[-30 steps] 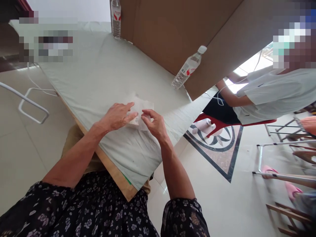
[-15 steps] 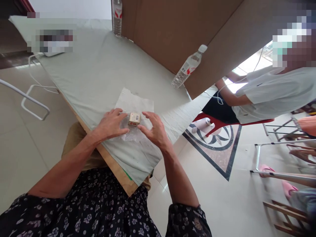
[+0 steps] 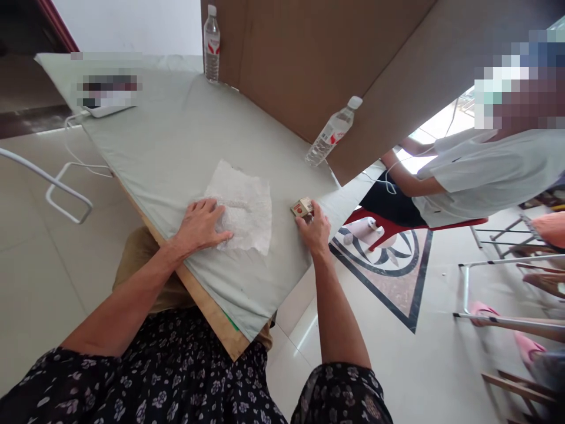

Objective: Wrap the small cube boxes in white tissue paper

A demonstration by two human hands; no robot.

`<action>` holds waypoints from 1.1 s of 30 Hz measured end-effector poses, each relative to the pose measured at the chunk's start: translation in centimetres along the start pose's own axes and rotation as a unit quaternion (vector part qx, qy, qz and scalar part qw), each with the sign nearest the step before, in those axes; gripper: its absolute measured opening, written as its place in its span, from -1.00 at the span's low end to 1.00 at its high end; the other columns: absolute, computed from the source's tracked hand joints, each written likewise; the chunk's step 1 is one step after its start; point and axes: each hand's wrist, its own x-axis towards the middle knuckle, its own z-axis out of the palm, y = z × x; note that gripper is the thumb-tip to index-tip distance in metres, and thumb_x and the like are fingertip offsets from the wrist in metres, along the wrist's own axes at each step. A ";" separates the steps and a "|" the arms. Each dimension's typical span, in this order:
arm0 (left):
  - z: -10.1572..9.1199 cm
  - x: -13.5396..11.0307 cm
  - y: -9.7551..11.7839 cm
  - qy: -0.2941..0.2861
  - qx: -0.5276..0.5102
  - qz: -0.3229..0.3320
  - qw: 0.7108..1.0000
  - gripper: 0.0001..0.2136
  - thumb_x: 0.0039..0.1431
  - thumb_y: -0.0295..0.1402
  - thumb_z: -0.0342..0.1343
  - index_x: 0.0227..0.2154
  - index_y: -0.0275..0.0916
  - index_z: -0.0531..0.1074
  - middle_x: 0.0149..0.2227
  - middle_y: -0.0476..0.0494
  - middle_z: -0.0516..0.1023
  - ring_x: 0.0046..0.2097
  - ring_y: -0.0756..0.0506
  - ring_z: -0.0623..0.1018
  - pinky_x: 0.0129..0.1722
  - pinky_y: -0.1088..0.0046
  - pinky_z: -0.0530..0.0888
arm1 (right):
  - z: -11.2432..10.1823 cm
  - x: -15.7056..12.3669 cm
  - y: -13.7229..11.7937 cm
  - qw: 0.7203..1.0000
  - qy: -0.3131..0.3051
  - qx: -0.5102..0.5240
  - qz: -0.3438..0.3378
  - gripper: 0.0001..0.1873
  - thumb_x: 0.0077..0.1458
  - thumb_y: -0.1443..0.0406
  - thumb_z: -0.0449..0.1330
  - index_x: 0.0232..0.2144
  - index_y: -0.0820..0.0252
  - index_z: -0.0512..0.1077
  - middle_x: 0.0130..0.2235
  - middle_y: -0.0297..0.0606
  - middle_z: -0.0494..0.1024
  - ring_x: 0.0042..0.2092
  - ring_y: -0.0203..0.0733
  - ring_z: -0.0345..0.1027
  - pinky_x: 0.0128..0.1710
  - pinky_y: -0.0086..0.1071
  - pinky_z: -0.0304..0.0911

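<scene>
A white bubble-wrap sheet (image 3: 245, 203) lies flat on the pale green cloth-covered table (image 3: 168, 141). My left hand (image 3: 200, 224) rests on the sheet's near left corner, fingers spread flat. To the right, near the table's edge, my right hand (image 3: 314, 227) pinches a small tan box with a red label (image 3: 302, 206), which sits on the cloth clear of the sheet.
Two plastic water bottles stand against a large cardboard panel (image 3: 309, 59): one far back (image 3: 212, 44), one leaning at right (image 3: 332, 132). A white device with a cable (image 3: 108, 109) lies at the far left corner. Another person in a white shirt (image 3: 477, 171) sits right of the table.
The sheet was spread out flat. My right hand carried the small box off the sheet to the right and set it near the table edge. My left hand stayed on the sheet.
</scene>
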 end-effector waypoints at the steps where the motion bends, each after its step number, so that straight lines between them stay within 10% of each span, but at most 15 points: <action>1: 0.1 -0.1 -0.1 -0.002 -0.005 0.003 1.000 -0.43 0.12 -0.02 0.26 0.13 -0.22 0.47 0.27 -0.39 0.41 0.31 -0.43 0.36 0.31 -0.04 0.25 | -0.2 -0.2 0.0 1.000 0.009 -0.009 -0.003 -0.37 0.10 0.11 0.26 0.20 0.17 0.37 0.18 0.08 0.52 0.16 0.22 0.38 0.16 0.21 0.24; 5: 0.4 -0.3 -0.6 -0.007 -0.014 0.014 1.000 -0.34 0.12 0.00 0.25 0.23 -0.23 0.40 0.34 -0.40 0.35 0.37 -0.44 0.30 0.37 -0.06 0.19 | -0.5 -2.2 -4.0 0.992 0.045 0.017 -0.113 -0.40 0.23 0.10 0.18 0.27 0.13 0.32 0.25 0.04 0.45 0.29 0.16 0.29 0.26 0.18 0.18; 9: 1.0 -0.5 -1.1 -0.006 -0.023 0.008 1.000 -0.25 0.14 0.02 0.22 0.33 -0.25 0.29 0.42 -0.42 0.26 0.44 -0.43 0.21 0.43 -0.07 0.09 | 1.5 -4.2 -9.9 0.953 -0.142 0.017 -0.267 -0.37 0.28 0.05 0.19 0.31 0.15 0.32 0.37 -0.01 0.35 0.39 0.09 0.19 0.38 0.03 0.09; 12: 1.3 -0.5 -1.3 -0.020 -0.032 0.004 0.999 -0.18 0.14 0.03 0.22 0.38 -0.29 0.21 0.44 -0.43 0.22 0.47 -0.42 0.18 0.46 -0.05 0.03 | 3.6 -4.9 -11.8 0.934 -0.240 -0.039 -0.262 -0.27 0.31 -0.01 0.16 0.38 0.24 0.24 0.43 0.05 0.26 0.45 0.11 0.10 0.41 0.01 0.05; 18: 0.2 -0.5 -1.6 -0.058 -0.033 0.016 0.998 -0.16 0.13 0.04 0.25 0.38 -0.29 0.20 0.47 -0.43 0.17 0.49 -0.41 0.15 0.46 -0.04 0.06 | 4.6 -5.6 -11.2 0.931 -0.263 -0.092 -0.236 -0.25 0.40 -0.04 0.03 0.42 0.31 0.18 0.48 0.06 0.16 0.51 0.11 -0.05 0.46 0.00 -0.08; 27: -1.8 1.9 2.7 -0.014 -0.010 0.076 0.997 -0.68 0.33 -0.35 -0.02 0.01 -0.27 0.54 0.22 -0.41 0.50 0.34 -0.35 0.36 0.32 -0.04 0.27 | 4.9 -5.8 -10.8 0.939 -0.239 -0.069 -0.239 -0.28 0.37 -0.04 0.10 0.38 0.25 0.25 0.46 0.07 0.21 0.49 0.11 0.02 0.45 0.03 -0.05; 33: -1.1 2.4 -0.4 0.001 -0.009 -0.011 1.000 -0.61 0.22 -0.20 0.15 0.09 -0.16 0.51 0.24 -0.36 0.48 0.30 -0.46 0.35 0.28 -0.25 0.18 | 4.7 -5.8 -10.7 0.942 -0.244 -0.045 -0.228 -0.25 0.32 -0.07 0.15 0.38 0.22 0.25 0.46 0.05 0.21 0.49 0.13 0.02 0.46 0.05 -0.05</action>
